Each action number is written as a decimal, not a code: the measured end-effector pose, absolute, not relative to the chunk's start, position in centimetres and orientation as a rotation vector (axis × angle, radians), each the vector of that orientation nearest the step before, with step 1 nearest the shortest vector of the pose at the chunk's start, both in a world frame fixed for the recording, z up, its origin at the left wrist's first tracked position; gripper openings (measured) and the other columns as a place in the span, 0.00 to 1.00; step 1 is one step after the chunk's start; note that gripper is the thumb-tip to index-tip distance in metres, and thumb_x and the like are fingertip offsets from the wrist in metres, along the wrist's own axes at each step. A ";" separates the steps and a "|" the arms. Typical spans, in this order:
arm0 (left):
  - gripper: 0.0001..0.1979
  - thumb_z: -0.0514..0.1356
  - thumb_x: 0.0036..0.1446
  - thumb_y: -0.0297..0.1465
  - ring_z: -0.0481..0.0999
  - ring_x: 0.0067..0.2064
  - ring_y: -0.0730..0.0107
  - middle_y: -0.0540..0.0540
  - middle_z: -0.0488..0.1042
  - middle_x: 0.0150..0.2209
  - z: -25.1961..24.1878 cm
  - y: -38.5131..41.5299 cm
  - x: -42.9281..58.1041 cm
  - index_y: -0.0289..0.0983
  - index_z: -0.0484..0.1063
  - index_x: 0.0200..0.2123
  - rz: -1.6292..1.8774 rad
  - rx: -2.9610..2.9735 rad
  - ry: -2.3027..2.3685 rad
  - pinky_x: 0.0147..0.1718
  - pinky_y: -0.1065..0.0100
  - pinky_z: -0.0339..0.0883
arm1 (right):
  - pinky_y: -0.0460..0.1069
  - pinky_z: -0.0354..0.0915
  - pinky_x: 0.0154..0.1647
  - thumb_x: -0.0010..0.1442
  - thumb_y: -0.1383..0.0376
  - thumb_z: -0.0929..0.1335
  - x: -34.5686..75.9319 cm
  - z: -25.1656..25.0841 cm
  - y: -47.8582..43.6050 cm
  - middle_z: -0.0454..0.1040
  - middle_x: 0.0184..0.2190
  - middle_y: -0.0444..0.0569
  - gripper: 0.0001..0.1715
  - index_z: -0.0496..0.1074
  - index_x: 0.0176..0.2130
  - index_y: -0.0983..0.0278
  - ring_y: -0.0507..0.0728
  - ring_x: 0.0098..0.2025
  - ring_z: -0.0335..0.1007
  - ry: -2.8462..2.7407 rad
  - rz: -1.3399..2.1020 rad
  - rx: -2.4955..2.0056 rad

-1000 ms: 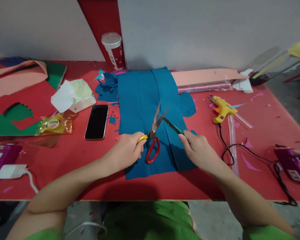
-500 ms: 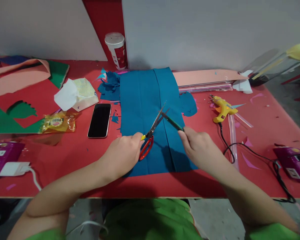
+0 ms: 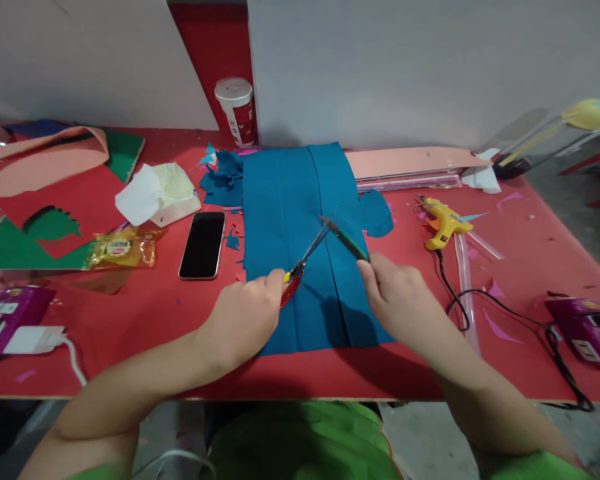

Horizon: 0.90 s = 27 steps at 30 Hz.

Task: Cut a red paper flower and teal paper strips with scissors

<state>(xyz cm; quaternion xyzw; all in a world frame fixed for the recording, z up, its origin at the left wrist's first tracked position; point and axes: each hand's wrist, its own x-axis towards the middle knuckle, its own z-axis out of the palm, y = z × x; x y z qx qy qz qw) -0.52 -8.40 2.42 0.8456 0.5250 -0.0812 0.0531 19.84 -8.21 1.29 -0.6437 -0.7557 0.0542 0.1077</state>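
Observation:
My left hand (image 3: 253, 313) is closed around the handles of a pair of scissors (image 3: 310, 250) with red and yellow grips. Its blades point up and away, nearly together. In my right hand (image 3: 403, 300) is a slim green pencil (image 3: 349, 240), slanting up to the left. The pencil's dark tip meets or crosses the scissor blades near their points; contact is hard to make out. Both are held above blue sheets (image 3: 270, 200), which lie overlapping on the red table (image 3: 200, 373). Blue scraps (image 3: 225, 177) sit beside the sheets.
A phone (image 3: 203, 245) lies left of the sheets, near crumpled white paper (image 3: 157, 193) and a yellow wrapper (image 3: 123, 248). A lidded cup (image 3: 237, 112) stands behind. At right are a yellow glue gun (image 3: 445, 223), its black cord and a purple power strip (image 3: 583, 330).
The scissor blades have drawn closer together, and the red handle has swung in toward my left hand. My right hand still holds the pencil in nearly the same place. The view has shifted slightly.

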 end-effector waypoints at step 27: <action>0.13 0.45 0.59 0.30 0.70 0.19 0.80 0.54 0.67 0.19 1.8 -6.2 -0.8 0.35 0.60 0.23 0.363 1.819 1.232 0.22 0.77 0.61 | 0.47 0.40 0.20 0.64 0.61 0.51 20.8 -0.1 -6.3 0.60 0.15 0.46 0.21 0.62 0.29 0.66 0.53 0.15 0.52 -2.078 -0.029 -2.045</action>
